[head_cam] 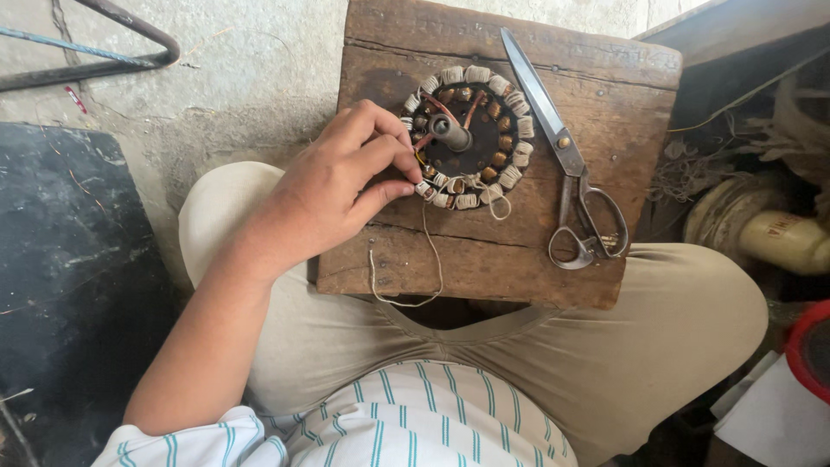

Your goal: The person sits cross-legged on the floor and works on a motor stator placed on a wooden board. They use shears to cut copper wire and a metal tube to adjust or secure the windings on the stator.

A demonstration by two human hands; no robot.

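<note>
On a worn wooden board across the lap, the left hand has its fingers pinching the edge of a round stator ringed with pale cord-wrapped coils, scissors just beside.

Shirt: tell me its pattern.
The shirt is white with teal stripes, seen in the head view.

Right hand out of frame; red bin and black slab edge-cropped.

Rough worn wooden block; dull steel scissors; copper-wound stator with white cloth tape; rough concrete floor.
</note>
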